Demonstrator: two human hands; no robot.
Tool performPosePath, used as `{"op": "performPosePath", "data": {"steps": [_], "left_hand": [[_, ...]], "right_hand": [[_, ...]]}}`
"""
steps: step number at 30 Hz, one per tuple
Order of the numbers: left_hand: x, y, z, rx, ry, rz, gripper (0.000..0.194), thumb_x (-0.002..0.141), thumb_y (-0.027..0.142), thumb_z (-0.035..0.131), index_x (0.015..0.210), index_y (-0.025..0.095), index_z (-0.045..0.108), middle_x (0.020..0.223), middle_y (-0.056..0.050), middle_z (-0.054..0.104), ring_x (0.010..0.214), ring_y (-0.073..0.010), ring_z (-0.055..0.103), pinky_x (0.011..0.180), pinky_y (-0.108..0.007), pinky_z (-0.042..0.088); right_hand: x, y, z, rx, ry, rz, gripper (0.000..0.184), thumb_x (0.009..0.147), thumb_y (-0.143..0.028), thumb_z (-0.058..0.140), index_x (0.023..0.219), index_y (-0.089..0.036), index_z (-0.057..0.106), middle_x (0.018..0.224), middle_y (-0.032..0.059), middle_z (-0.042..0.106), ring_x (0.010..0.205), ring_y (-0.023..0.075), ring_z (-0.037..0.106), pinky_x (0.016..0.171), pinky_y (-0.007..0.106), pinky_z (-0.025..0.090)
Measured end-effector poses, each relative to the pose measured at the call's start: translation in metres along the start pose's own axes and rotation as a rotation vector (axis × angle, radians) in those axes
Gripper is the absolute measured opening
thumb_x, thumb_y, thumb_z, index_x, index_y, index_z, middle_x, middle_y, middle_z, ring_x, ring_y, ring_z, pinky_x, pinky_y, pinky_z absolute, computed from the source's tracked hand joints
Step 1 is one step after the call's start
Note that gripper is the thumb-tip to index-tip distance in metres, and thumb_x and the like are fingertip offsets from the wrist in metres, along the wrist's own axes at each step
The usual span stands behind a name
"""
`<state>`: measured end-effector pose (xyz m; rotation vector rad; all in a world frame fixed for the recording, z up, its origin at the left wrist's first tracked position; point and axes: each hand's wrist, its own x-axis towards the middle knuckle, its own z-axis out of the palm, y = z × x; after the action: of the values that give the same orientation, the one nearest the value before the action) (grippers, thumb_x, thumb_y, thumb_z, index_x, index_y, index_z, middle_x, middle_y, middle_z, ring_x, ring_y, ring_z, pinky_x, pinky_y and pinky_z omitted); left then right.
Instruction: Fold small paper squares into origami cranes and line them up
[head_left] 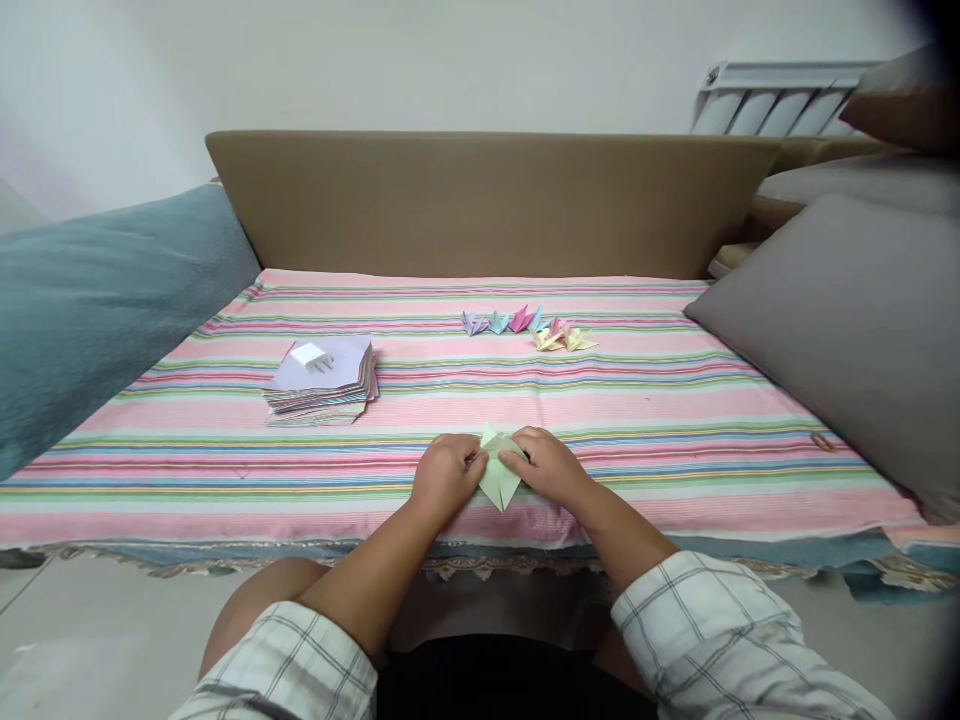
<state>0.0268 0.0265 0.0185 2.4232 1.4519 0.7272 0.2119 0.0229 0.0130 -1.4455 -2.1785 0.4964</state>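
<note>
A light green sheet of origami paper (500, 482), folded into a kite-like diamond with a slit at its near tip, lies between my two hands close to the front of the striped cloth. My left hand (448, 470) grips its left edge with fingers curled and thumb on the paper. On the opposite side, my right hand (551, 465) pinches the right edge, thumb on top. Parts of the paper's side corners are hidden under the fingers. Farther back stand several small folded paper cranes (521, 320) in purple, blue, pink and yellow.
To the left sits a stack of coloured paper (330, 365) with a white plug adapter (309, 356) on top. A blue cushion (112, 310) borders the left, a grey pillow (832, 340) the right. A brown backrest (487, 205) stands behind. A small brown ring (823, 441) lies at right.
</note>
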Motion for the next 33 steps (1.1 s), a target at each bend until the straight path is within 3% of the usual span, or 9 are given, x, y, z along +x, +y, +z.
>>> {"op": "performPosePath", "data": {"steps": [6,12,18,27,33], "left_hand": [[0.006,0.005,-0.004,0.071,-0.065,-0.051,0.022,0.077,0.024,0.048,0.056,0.019,0.052,0.063,-0.002,0.06,0.066,-0.0164,0.054,0.067,-0.027,0.037],[0.01,0.011,-0.011,0.093,-0.102,-0.12,0.019,0.076,0.031,0.051,0.062,0.019,0.057,0.064,-0.003,0.059,0.068,-0.018,0.055,0.063,-0.027,0.036],[0.011,0.012,-0.004,-0.27,-0.013,-0.228,0.02,0.076,0.03,0.054,0.092,0.023,0.063,0.091,-0.001,0.068,0.083,-0.0176,0.06,0.069,-0.027,0.045],[0.024,0.009,0.014,-0.731,0.034,-0.335,0.027,0.072,0.034,0.062,0.09,0.016,0.067,0.087,-0.005,0.07,0.078,-0.0183,0.064,0.07,-0.029,0.05],[0.028,0.015,0.013,-0.792,0.054,-0.341,0.019,0.07,0.033,0.063,0.074,0.016,0.068,0.096,-0.007,0.07,0.088,-0.0213,0.064,0.076,-0.031,0.05]], "right_hand": [[-0.001,-0.005,0.001,0.066,0.067,0.115,0.017,0.083,-0.034,0.048,0.089,-0.02,0.055,0.072,-0.0007,0.056,0.07,0.015,0.049,0.058,0.024,0.031],[-0.002,-0.01,0.002,0.065,0.097,0.187,0.016,0.083,-0.033,0.046,0.079,-0.021,0.054,0.066,-0.002,0.053,0.063,0.0136,0.046,0.053,0.023,0.026],[0.0,-0.01,0.001,0.003,0.091,0.17,0.018,0.083,-0.033,0.046,0.071,-0.021,0.05,0.066,-0.0012,0.054,0.061,0.0134,0.046,0.052,0.024,0.024],[-0.001,-0.011,0.001,-0.106,0.074,0.119,0.023,0.086,-0.035,0.043,0.068,-0.021,0.047,0.067,0.0,0.055,0.065,0.0151,0.048,0.054,0.025,0.023],[0.001,-0.011,0.001,-0.175,0.063,0.089,0.024,0.086,-0.035,0.043,0.068,-0.021,0.047,0.068,0.0011,0.056,0.067,0.0159,0.049,0.055,0.026,0.023]]}}
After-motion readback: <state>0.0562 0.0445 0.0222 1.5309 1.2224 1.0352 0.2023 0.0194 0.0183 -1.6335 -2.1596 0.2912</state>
